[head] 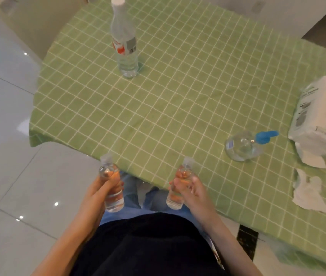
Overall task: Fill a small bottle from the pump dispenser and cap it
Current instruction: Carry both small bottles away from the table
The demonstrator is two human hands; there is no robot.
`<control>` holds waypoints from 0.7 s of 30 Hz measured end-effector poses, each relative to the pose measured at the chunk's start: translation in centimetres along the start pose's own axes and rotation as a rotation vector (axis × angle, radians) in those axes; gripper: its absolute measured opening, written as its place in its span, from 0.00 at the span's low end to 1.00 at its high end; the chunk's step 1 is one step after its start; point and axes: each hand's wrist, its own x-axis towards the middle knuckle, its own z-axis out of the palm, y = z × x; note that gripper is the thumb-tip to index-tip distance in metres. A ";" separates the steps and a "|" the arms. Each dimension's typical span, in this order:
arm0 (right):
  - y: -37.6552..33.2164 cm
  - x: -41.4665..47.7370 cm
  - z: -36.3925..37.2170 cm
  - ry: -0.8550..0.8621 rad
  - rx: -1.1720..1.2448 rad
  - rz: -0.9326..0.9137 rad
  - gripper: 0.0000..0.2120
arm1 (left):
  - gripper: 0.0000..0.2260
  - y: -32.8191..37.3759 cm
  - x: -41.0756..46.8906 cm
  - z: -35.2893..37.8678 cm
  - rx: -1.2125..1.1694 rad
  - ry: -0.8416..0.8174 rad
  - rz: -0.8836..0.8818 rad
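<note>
My left hand (102, 186) grips a small clear bottle (115, 202) with a clear cap, held upright just off the table's near edge. My right hand (190, 189) grips a second small clear capped bottle (176, 198) above the table's front edge. Both bottles hold clear liquid. The pump dispenser (242, 145), a round clear bottle with a blue pump head, stands on the green checked tablecloth (178, 96) to the right of my right hand, apart from both hands.
A tall clear bottle (124, 42) with a white cap and red label stands at the far middle of the table. A white tissue pack (321, 120) sits at the right edge, with a crumpled tissue (309, 192) in front of it. Tiled floor lies to the left.
</note>
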 end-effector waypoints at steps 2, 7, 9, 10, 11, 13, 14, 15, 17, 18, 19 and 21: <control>-0.5 0.7 1.4 -0.059 -0.048 0.017 0.06 | 0.07 -0.1 -0.5 -1.0 -0.051 0.076 0.000; -1.2 1.8 2.8 -0.082 -0.108 0.026 0.07 | 0.07 0.3 -0.9 -1.5 -0.088 0.133 -0.007; -1.6 2.4 3.9 -0.106 -0.149 0.024 0.07 | 0.07 0.5 -0.8 -2.4 -0.111 0.158 -0.004; -1.7 2.7 4.6 -0.118 -0.164 0.025 0.07 | 0.07 0.6 -0.7 -3.0 -0.124 0.166 -0.002; -1.9 3.0 5.4 -0.128 -0.175 0.027 0.09 | 0.06 0.6 -0.6 -3.8 -0.142 0.181 -0.004; -2.1 3.5 7.1 -0.144 -0.196 0.034 0.12 | 0.06 0.6 -0.4 -5.6 -0.181 0.214 -0.009; -2.2 3.8 8.1 -0.152 -0.207 0.032 0.13 | 0.06 0.6 -0.2 -6.6 -0.200 0.228 -0.012; -2.2 4.1 9.2 -0.157 -0.214 0.028 0.13 | 0.06 0.7 -0.1 -7.7 -0.214 0.239 -0.013; -2.2 4.7 11.7 -0.161 -0.219 0.018 0.10 | 0.06 0.8 0.4 -10.1 -0.235 0.257 -0.004; -2.1 5.0 13.0 -0.164 -0.225 0.007 0.09 | 0.06 0.9 0.7 -11.5 -0.237 0.262 0.003; -2.0 5.2 14.4 -0.167 -0.236 -0.009 0.08 | 0.06 1.0 1.0 -13.0 -0.229 0.262 0.008; -1.8 5.4 17.3 -0.171 -0.255 -0.036 0.06 | 0.06 1.5 1.2 -15.8 -0.218 0.253 0.025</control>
